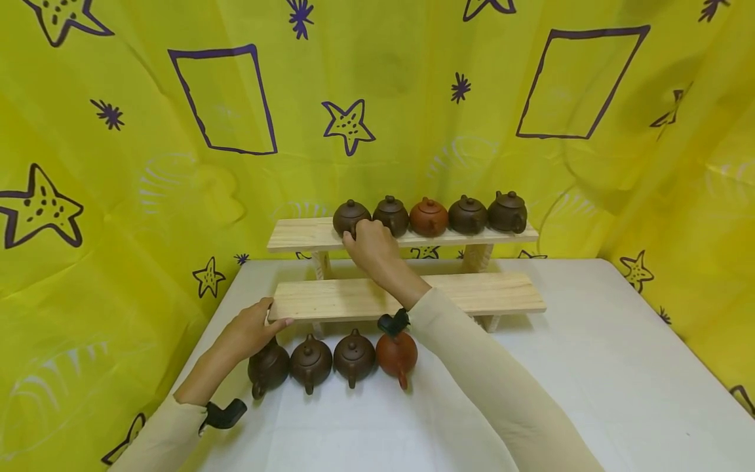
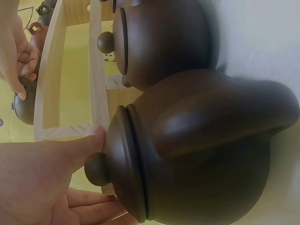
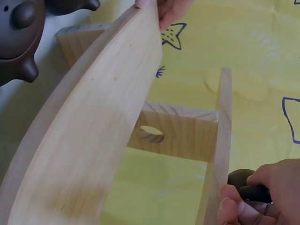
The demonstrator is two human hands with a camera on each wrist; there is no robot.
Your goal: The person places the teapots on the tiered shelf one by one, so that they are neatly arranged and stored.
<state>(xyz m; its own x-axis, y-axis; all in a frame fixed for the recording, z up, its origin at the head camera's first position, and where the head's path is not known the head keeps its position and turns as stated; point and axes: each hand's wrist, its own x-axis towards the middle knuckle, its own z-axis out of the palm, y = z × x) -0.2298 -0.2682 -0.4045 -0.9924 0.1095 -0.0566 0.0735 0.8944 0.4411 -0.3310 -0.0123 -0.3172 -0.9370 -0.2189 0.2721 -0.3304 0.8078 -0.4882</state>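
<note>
My right hand pinches the leftmost dark brown teapot on the upper shelf. In the right wrist view, curled fingers hide most of this teapot. With thumb at the front edge and fingers round the end, my left hand grips the left end of the lower shelf. Just under that hand, on the white table, sits a dark brown teapot; its round lid knob is close to the thumb in the left wrist view.
Right of the held teapot stand dark teapots and a reddish one. Two dark teapots and another reddish teapot line up before the wooden stand on the white table. A yellow patterned curtain surrounds the table.
</note>
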